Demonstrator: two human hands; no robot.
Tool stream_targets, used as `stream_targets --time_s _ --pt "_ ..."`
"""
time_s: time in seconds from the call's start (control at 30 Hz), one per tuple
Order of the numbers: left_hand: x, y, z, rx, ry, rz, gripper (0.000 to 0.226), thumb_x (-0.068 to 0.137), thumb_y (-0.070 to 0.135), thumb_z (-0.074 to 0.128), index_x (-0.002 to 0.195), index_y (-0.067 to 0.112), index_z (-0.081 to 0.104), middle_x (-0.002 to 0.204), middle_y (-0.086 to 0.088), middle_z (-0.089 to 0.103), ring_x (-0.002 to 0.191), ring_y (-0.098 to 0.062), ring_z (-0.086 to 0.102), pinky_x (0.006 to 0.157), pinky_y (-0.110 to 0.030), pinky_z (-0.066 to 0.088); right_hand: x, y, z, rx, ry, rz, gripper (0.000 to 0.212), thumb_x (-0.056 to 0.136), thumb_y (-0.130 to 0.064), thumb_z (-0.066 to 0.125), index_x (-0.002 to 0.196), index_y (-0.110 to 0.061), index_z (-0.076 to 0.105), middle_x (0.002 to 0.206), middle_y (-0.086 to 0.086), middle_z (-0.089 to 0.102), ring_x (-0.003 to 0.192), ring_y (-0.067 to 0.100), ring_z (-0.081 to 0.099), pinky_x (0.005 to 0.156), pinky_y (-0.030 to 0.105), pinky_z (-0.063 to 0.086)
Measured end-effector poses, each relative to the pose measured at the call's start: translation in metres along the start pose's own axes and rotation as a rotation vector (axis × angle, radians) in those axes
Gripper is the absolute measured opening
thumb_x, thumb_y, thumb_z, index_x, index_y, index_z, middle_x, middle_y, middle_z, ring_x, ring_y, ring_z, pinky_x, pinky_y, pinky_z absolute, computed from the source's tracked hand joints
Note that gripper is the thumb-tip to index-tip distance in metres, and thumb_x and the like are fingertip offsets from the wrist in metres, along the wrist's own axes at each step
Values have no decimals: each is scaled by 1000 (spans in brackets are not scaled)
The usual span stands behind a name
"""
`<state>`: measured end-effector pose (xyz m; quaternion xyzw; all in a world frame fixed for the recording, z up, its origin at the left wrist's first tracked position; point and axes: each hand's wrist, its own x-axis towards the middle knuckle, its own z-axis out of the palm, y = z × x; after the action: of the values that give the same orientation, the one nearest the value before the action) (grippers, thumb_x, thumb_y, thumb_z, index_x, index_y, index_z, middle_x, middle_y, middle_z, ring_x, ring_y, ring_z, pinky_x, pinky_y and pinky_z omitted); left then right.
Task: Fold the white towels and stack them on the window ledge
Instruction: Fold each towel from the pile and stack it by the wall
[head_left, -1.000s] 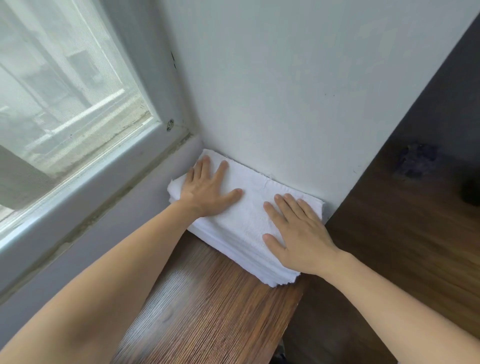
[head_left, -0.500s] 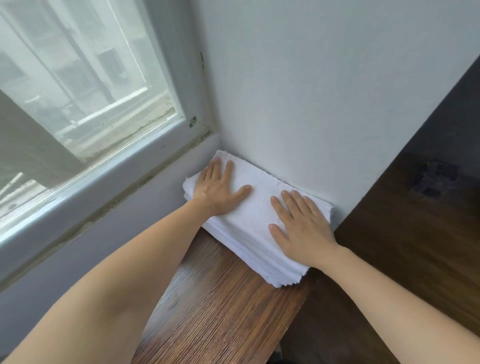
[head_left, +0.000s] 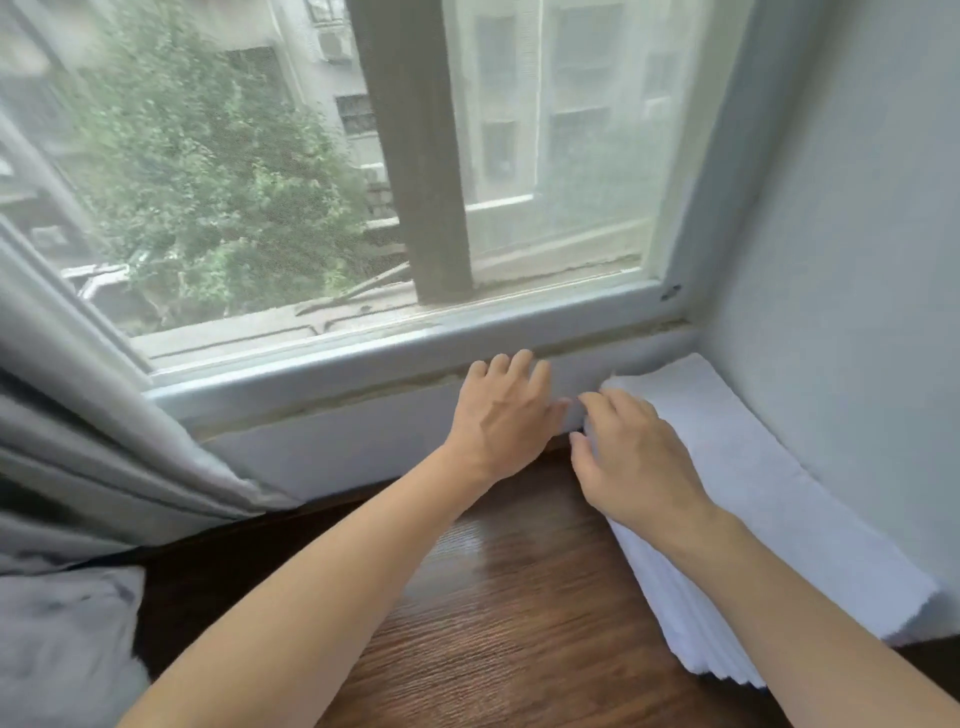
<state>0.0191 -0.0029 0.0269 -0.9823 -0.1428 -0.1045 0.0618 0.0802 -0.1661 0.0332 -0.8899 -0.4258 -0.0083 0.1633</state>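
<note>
A stack of folded white towels (head_left: 769, 499) lies on the wooden window ledge (head_left: 498, 613), pushed into the corner against the right wall. My right hand (head_left: 634, 457) rests on the stack's near left edge, with the fingers loosely bent over the top towel's corner. My left hand (head_left: 504, 415) is off the towels, just to their left. Its fingers are straight and spread, and they hover by the low white wall under the window frame. It holds nothing.
The window (head_left: 332, 171) with its white frame (head_left: 395, 353) runs along the back. A grey curtain (head_left: 88, 441) hangs at the left, with grey fabric (head_left: 62, 639) bunched below it. The pale wall (head_left: 852, 260) bounds the right side.
My view has swung left toward the window. My left hand has lifted off the towel stack and moved left of it. My right hand has slid to the stack's left edge.
</note>
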Motion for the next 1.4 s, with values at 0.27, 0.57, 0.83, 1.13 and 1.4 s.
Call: stream_targets --time_s 0.27,0.57,0.83,1.13,1.4 --pt "-187 -143 -26 2 -85 -586 38 107 45 39 85 18 54 84 -5 67 77 -30 67 62 -35 46 18 -169 46 116 -92 -403 34 100 -29 58 127 -11 66 118 7 71 108 31 66 88 45 56" --pt "-406 -272 1 -96 -224 -1212 42 106 43 46 136 14 49 129 -14 57 109 -34 65 80 -42 53 -24 -349 109 101 -311 -672 25 100 -38 48 100 -19 66 94 0 67 90 27 65 73 40 54" --pt "-497 -360 62 -433 -17 -1534 56 101 35 62 147 12 40 140 -14 51 119 -35 62 89 -45 51 -66 -417 172 87 -477 -716 26 100 -40 49 115 -26 64 93 -6 68 82 20 70 65 36 56" --pt "-492 -390 15 -279 390 -1138 14 98 16 60 93 4 62 79 -11 62 79 -38 61 62 -37 41 -75 -443 199 125 -598 -612 29 102 -37 51 127 -27 60 105 -6 73 97 18 71 77 33 57" --pt "-445 -393 -118 -765 583 -940 25 96 26 49 73 16 47 59 7 46 57 -12 45 54 -24 33 -55 -526 195 602 -530 -537 89 84 -52 79 151 -30 25 129 -22 45 109 -4 52 80 3 42"
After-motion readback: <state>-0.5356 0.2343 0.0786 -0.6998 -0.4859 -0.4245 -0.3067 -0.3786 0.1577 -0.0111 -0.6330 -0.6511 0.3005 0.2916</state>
